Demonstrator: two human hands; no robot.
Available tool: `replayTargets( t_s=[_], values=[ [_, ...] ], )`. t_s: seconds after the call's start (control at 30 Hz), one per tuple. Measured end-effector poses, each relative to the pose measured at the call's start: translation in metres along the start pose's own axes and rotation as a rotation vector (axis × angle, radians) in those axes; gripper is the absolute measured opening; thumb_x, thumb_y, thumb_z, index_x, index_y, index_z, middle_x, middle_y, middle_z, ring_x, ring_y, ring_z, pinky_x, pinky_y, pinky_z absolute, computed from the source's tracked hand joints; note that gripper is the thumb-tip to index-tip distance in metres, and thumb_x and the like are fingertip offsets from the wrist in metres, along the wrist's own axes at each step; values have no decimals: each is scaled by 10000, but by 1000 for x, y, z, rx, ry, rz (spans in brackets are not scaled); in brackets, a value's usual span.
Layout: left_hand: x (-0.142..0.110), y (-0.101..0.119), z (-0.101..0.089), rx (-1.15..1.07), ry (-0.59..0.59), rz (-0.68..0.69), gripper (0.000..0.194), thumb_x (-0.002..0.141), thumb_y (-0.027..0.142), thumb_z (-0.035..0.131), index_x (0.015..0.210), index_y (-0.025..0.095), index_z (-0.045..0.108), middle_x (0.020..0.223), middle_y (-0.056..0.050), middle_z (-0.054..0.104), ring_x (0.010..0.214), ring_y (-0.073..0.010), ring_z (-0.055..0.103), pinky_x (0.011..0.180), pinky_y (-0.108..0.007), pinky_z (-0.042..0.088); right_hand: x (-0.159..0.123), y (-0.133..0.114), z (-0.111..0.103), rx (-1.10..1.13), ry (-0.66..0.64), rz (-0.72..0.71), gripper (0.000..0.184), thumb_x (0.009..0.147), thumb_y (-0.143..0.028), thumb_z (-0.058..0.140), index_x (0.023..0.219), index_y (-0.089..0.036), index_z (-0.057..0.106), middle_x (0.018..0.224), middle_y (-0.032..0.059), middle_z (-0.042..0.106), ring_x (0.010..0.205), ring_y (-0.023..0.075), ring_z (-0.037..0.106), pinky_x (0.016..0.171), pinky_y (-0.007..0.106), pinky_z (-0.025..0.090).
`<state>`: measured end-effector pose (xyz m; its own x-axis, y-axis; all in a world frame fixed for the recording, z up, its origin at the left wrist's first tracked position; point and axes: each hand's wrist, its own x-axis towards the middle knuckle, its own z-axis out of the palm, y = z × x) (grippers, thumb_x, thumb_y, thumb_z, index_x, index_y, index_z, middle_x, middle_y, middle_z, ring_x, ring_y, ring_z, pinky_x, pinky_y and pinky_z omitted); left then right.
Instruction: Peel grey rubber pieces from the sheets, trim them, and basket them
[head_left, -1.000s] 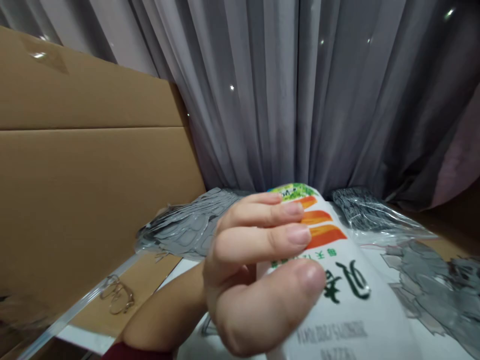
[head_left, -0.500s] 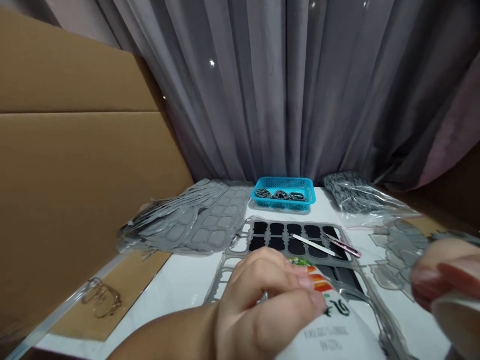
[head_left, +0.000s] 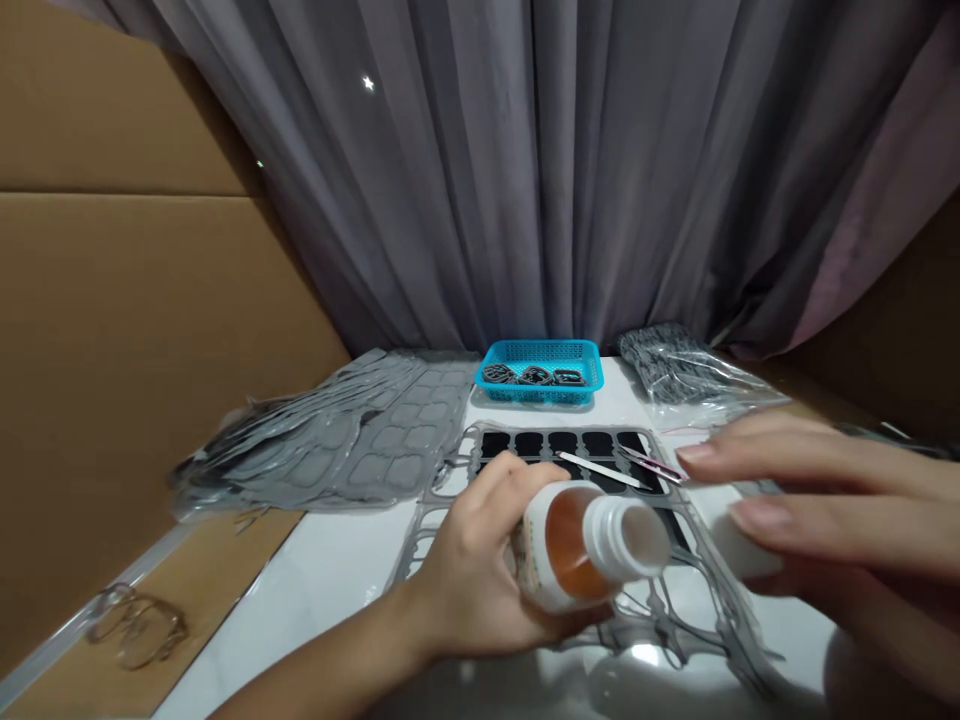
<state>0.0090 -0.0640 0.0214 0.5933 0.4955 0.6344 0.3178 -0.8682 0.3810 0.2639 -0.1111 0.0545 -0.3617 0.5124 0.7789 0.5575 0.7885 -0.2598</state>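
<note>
My left hand (head_left: 480,570) is wrapped round an open plastic bottle (head_left: 574,545) with orange liquid in it and a pale printed label. The bottle tilts, its uncapped white mouth facing me and to the right. On the right, my blurred right hand (head_left: 840,520) has its fingers around a white bottle cap (head_left: 750,545), partly hidden by them. Beneath the hands lies a grey die-cut sheet (head_left: 427,500) with black shaped pieces. A white stick-like tool (head_left: 604,470) and pink tweezers (head_left: 652,465) rest on it.
A blue basket (head_left: 540,390) with several dark patterned pieces stands at the back. To its left is a stack of grey cut-out sheets (head_left: 337,430); to its right, a clear bag (head_left: 675,370) of dark pieces. Glasses (head_left: 139,625) lie on cardboard at left. Cardboard walls flank the table.
The bottle has come down from its raised, upturned tilt, and its mouth now shows. My right hand has moved left towards it with the cap. The view has shifted slightly.
</note>
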Motion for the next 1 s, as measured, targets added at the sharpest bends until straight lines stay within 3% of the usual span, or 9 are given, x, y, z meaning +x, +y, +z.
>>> replayTargets(
  t_s=[0.1, 0.23, 0.43, 0.53, 0.6, 0.7, 0.83, 0.9, 1.0],
  values=[
    [0, -7, 6, 44, -49, -86, 595, 606, 364, 802, 1094, 208, 499, 972, -33, 593, 801, -162, 512, 692, -278, 471, 6, -2, 9, 55, -103, -41, 419, 821, -164, 615, 1192, -355, 582, 1128, -20, 662, 991, 151, 632, 769, 227, 560],
    [-3, -11, 11, 61, -90, -130, 596, 610, 365, 793, 1098, 214, 486, 993, -25, 586, 824, -167, 508, 722, -291, 469, 4, 2, 22, 157, -167, -32, 400, 846, -87, 551, 1202, -268, 571, 1225, 25, 605, 1062, 156, 577, 831, 265, 537],
    [-9, -19, 13, 145, -116, -189, 558, 619, 353, 775, 1080, 218, 491, 973, -24, 585, 824, -182, 515, 708, -307, 476, 12, 3, 28, -25, -278, -121, 334, 877, -76, 492, 1181, -194, 561, 1181, 74, 620, 1051, 170, 557, 825, 281, 496],
    [-13, -26, 15, 204, -108, -214, 549, 628, 353, 759, 1089, 213, 496, 961, -35, 578, 829, -193, 527, 708, -321, 481, 12, 2, 37, -165, -280, -39, 230, 901, -175, 483, 1106, -181, 587, 1030, 84, 663, 886, 170, 614, 693, 264, 491],
    [-16, -30, 18, 244, -110, -231, 525, 647, 378, 738, 1087, 208, 506, 940, -43, 567, 821, -199, 533, 703, -331, 484, 10, 0, 46, -281, -285, 28, 184, 904, -280, 487, 950, -166, 625, 815, 67, 673, 684, 167, 617, 559, 263, 447],
    [-21, -34, 21, 280, -116, -250, 483, 663, 394, 715, 1062, 201, 524, 918, -52, 556, 810, -205, 542, 691, -336, 489, 11, -2, 59, -484, -280, 96, 359, 908, -402, 445, 670, -176, 591, 509, 22, 571, 441, 169, 532, 425, 275, 306],
    [-23, -35, 19, 247, -132, -284, 522, 636, 380, 741, 1074, 210, 514, 930, -49, 548, 814, -201, 555, 694, -323, 495, 18, 0, 61, -540, -341, 224, 540, 934, -476, 314, 540, -190, 548, 441, 33, 559, 379, 176, 521, 399, 276, 247],
    [-24, -35, 18, 232, -134, -307, 564, 618, 395, 759, 1087, 211, 507, 940, -49, 543, 819, -203, 557, 699, -327, 497, 20, 3, 54, -417, -346, 298, 531, 941, -485, 279, 656, -186, 611, 555, 46, 635, 458, 176, 580, 418, 266, 329],
    [-25, -37, 17, 222, -124, -329, 601, 604, 394, 771, 1107, 211, 497, 956, -50, 541, 833, -210, 558, 709, -335, 496, 18, 5, 43, -151, -304, 254, 341, 943, -397, 370, 1136, -199, 571, 992, 69, 697, 821, 176, 668, 643, 264, 502]
  ],
)
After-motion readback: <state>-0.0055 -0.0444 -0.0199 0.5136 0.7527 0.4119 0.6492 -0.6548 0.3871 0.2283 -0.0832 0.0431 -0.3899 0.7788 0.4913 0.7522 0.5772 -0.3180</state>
